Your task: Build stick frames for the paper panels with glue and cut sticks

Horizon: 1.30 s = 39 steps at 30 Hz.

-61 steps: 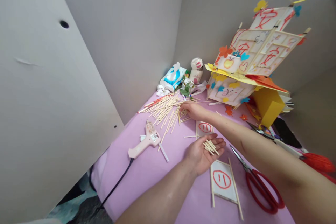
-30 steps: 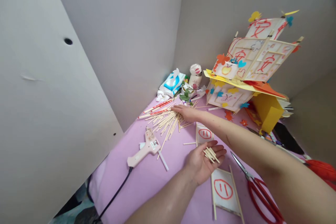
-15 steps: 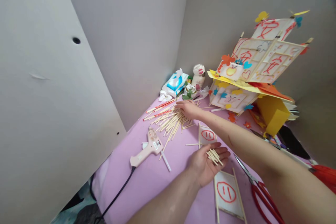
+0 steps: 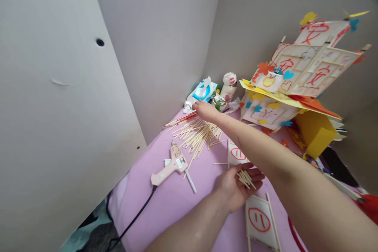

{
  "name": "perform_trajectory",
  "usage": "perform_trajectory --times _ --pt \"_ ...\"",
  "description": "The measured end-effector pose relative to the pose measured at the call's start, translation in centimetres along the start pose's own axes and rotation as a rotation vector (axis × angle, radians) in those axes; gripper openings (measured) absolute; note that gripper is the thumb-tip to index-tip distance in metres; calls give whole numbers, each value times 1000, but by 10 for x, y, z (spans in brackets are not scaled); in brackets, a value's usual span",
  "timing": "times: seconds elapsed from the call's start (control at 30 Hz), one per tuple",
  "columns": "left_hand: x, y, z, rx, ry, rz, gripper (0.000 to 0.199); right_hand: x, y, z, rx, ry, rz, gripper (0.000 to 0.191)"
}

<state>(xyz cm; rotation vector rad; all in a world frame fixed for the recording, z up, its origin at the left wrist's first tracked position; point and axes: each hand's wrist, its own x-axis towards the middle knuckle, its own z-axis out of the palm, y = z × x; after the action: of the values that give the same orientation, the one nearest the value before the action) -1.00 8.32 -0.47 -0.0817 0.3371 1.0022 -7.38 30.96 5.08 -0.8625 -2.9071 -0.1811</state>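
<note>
My left hand [image 4: 233, 193] is palm up with fingers loosely curved, cradling several short wooden sticks [image 4: 246, 179]. My right hand [image 4: 206, 111] reaches across to the far side of a loose pile of long thin wooden sticks [image 4: 201, 136]. Its fingers are bent together beside the red-printed strips [image 4: 183, 119], close to a crumpled tissue; whatever is between the fingertips is hidden. Under and beside my left hand lie two white panels with stick frames and red circle drawings, a near panel [image 4: 260, 220] and a far panel [image 4: 238, 152] partly covered by my right arm.
A pink glue gun [image 4: 168, 165] with a black cord lies on the purple cloth [image 4: 141, 204] at left. Behind stand a tissue pack [image 4: 202, 91], a bottle [image 4: 228, 86] and a decorated paper-and-stick house [image 4: 295, 75]. Red scissor handles [image 4: 295, 236] show under my right arm.
My right hand has moved away from the stick pile towards the tissue pack. The lower red-printed strip no longer lies across the sticks. The view has shifted slightly; my left hand still cradles the short sticks.
</note>
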Motion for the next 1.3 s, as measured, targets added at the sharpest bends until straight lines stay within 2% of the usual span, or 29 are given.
perform_trajectory --times 0.13,0.3,0.43,0.73,0.87,1.03,1.3 --pt "-1 0 2 -1 -7 -6 18 1 -1 -2 -10 32 92 30" --pt "-2 1 3 19 -4 4 18 -8 -11 2 24 -87 60 19" --pt "-2 0 3 14 11 3 16 -12 -21 0 37 -156 64 20" --pt "0 0 4 -16 66 -12 10 -9 -41 3 42 -222 269 30" --pt "0 -1 5 -22 104 -10 10 -4 -44 9 63 -219 333 31" --pt "-1 0 6 -15 94 -8 10 -1 -41 19 135 -219 341 24" --pt "1 -2 0 -10 51 -2 10 -13 -34 18 211 -92 345 31"
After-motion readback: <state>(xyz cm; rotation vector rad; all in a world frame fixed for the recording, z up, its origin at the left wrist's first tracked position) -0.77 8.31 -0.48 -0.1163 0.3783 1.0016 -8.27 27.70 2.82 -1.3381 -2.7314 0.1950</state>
